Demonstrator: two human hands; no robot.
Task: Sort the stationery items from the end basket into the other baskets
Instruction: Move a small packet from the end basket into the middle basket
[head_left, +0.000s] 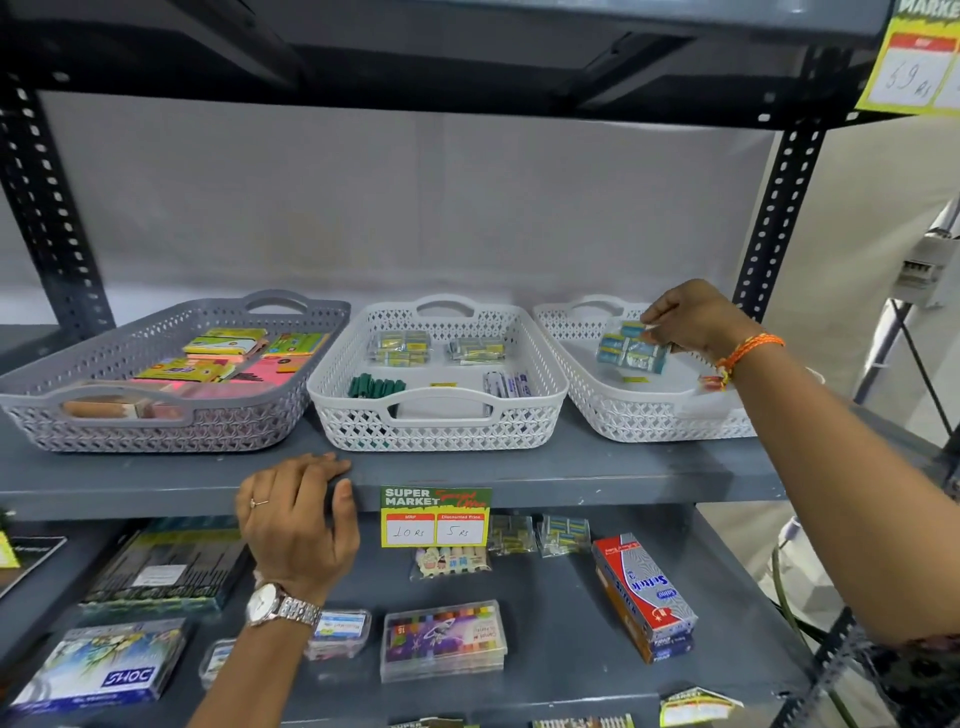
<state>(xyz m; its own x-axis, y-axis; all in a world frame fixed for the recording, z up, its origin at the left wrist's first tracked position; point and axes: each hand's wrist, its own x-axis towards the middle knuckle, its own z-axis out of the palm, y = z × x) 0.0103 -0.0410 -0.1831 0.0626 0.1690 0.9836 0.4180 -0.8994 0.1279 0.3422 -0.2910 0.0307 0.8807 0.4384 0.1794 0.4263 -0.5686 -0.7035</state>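
Observation:
Three lattice baskets stand in a row on the grey shelf (467, 470). The right white basket (623, 410) holds a clear pack of blue erasers (631, 349). My right hand (691, 319) reaches into it and pinches the top of that pack. The middle white basket (441, 426) holds eraser packs (401, 347), green pen caps or markers (376, 387) and pens (509, 384). The grey left basket (130, 431) holds colourful sticky-note pads (223, 343). My left hand (298, 514) grips the shelf's front edge, below the gap between the grey and middle baskets.
A price tag (435, 515) hangs on the shelf edge beside my left hand. The lower shelf carries boxes, crayon cases (444, 639), a red and blue box (644, 592) and eraser packs (563, 534). Perforated uprights (779, 208) frame the rack; another shelf sits overhead.

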